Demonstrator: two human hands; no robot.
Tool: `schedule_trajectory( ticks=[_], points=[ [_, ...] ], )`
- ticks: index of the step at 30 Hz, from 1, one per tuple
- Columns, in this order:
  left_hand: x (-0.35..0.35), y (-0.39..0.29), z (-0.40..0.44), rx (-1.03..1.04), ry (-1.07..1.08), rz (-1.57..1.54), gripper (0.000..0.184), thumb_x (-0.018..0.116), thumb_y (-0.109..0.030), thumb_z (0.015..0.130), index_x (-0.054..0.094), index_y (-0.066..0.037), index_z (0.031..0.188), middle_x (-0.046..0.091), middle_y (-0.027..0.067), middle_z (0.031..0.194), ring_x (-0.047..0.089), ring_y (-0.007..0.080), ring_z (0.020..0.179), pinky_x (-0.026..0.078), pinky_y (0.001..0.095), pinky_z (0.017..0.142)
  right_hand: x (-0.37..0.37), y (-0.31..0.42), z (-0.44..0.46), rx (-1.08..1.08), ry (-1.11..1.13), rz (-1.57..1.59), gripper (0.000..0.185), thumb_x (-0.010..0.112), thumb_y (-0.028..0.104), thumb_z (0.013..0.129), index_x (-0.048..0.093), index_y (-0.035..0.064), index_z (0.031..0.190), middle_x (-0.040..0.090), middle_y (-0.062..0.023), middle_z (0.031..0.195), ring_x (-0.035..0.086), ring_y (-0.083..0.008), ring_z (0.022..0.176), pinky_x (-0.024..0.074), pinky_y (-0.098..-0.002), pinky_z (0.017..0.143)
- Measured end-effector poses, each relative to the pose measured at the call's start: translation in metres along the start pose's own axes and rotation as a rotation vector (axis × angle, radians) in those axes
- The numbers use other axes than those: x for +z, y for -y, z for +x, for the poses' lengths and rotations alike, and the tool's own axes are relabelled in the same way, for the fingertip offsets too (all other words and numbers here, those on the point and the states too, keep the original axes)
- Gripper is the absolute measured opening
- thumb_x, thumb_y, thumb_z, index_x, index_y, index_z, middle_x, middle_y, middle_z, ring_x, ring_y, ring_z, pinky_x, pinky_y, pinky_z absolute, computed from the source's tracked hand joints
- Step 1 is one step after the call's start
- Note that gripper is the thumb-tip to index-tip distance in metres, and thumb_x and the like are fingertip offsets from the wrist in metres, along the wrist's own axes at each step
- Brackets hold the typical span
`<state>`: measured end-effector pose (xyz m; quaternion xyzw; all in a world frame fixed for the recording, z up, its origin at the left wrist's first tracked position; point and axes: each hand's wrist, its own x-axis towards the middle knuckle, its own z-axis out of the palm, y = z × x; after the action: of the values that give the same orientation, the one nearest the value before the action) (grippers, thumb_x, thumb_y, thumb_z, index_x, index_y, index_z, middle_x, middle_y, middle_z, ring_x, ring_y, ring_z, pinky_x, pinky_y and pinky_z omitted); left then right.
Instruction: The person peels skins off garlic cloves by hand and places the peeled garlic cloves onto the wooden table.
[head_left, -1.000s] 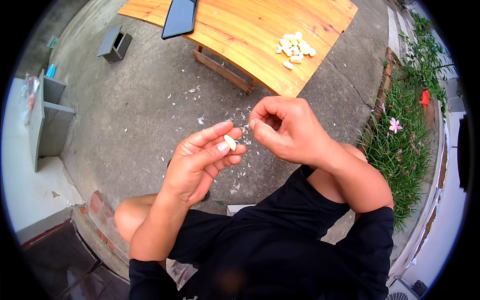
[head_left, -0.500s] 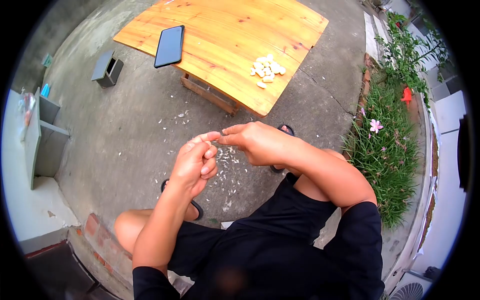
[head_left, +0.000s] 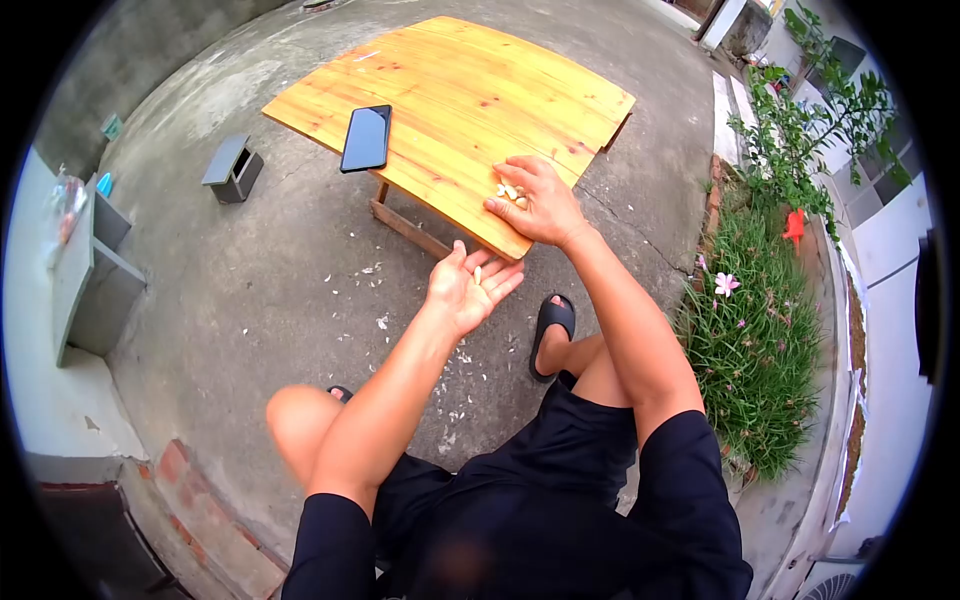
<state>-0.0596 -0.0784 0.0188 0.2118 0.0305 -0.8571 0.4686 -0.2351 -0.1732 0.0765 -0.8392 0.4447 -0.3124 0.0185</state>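
Note:
My left hand point(head_left: 468, 292) is palm up just off the table's near corner, its fingers stretched out. One pale piece that looks like a peeled garlic clove point(head_left: 478, 275) lies on it. My right hand point(head_left: 540, 203) reaches over the near right corner of the wooden table point(head_left: 450, 80). Its thumb and fingers are apart, curved around a small pile of garlic cloves point(head_left: 512, 192) on the tabletop. Part of that pile is hidden under the hand.
A dark phone point(head_left: 366, 138) lies at the table's near left edge. Pale peel scraps point(head_left: 382, 322) are scattered on the concrete. A small grey box-like stool point(head_left: 233, 168) stands at left. Flowering grass point(head_left: 750, 350) borders the right side.
My hands were together in front of me, fingertips meeting. They have parted: the right has moved forward to the pile, the left has turned palm up and opened. The view has shifted.

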Motion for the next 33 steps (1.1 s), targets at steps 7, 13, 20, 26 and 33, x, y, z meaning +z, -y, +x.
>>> schedule_trajectory(
  ticks=[7, 13, 20, 26, 33],
  points=[
    [0.026, 0.000, 0.010, 0.075, 0.023, 0.008, 0.051, 0.027, -0.041, 0.112, 0.047, -0.006, 0.143, 0.055, 0.0200, 0.141, 0.051, 0.0355, 0.137, 0.042, 0.0561, 0.115, 0.012, 0.043, -0.013, -0.113, -0.086, 0.229, 0.017, 0.076, 0.012, 0.082, 0.073, 0.0033, 0.096, 0.070, -0.0155, 0.102, 0.067, -0.0349, 0.098, 0.0551, -0.0428, 0.086],
    [-0.006, -0.013, 0.028, 0.084, 0.303, -0.042, 0.040, 0.033, -0.031, 0.109, 0.057, -0.006, 0.130, 0.063, 0.0142, 0.131, 0.062, 0.0253, 0.122, 0.053, 0.0432, 0.104, 0.023, 0.092, -0.037, -0.163, -0.197, 0.202, 0.016, 0.073, 0.009, 0.079, 0.072, 0.0028, 0.093, 0.067, -0.0134, 0.099, 0.066, -0.0334, 0.095, 0.0556, -0.0419, 0.084],
    [-0.028, -0.013, 0.007, 0.072, 0.288, 0.108, 0.039, 0.033, -0.025, 0.107, 0.059, -0.004, 0.126, 0.065, 0.0147, 0.127, 0.063, 0.0261, 0.121, 0.053, 0.0438, 0.105, 0.018, 0.109, -0.057, -0.306, -0.198, 0.203, 0.024, 0.072, 0.006, 0.077, 0.070, 0.0001, 0.099, 0.065, -0.0161, 0.103, 0.066, -0.0347, 0.097, 0.0561, -0.0420, 0.085],
    [-0.039, -0.006, -0.025, 0.125, 0.409, 0.046, 0.038, 0.035, -0.024, 0.106, 0.064, -0.004, 0.122, 0.067, 0.0154, 0.123, 0.061, 0.0309, 0.122, 0.047, 0.0423, 0.111, 0.039, 0.127, -0.073, -0.404, -0.225, 0.239, 0.023, 0.070, 0.008, 0.078, 0.062, 0.0014, 0.098, 0.061, -0.0148, 0.103, 0.063, -0.0345, 0.097, 0.0512, -0.0432, 0.089],
    [-0.046, -0.038, -0.069, 0.210, 0.420, -0.057, 0.043, 0.040, -0.039, 0.108, 0.066, -0.004, 0.110, 0.070, 0.0177, 0.115, 0.066, 0.0339, 0.114, 0.051, 0.0479, 0.106, 0.026, 0.183, -0.047, -0.550, -0.126, 0.343, 0.021, 0.073, 0.001, 0.077, 0.064, 0.0003, 0.097, 0.061, -0.0161, 0.106, 0.063, -0.0375, 0.103, 0.0531, -0.0435, 0.089]
  ],
)
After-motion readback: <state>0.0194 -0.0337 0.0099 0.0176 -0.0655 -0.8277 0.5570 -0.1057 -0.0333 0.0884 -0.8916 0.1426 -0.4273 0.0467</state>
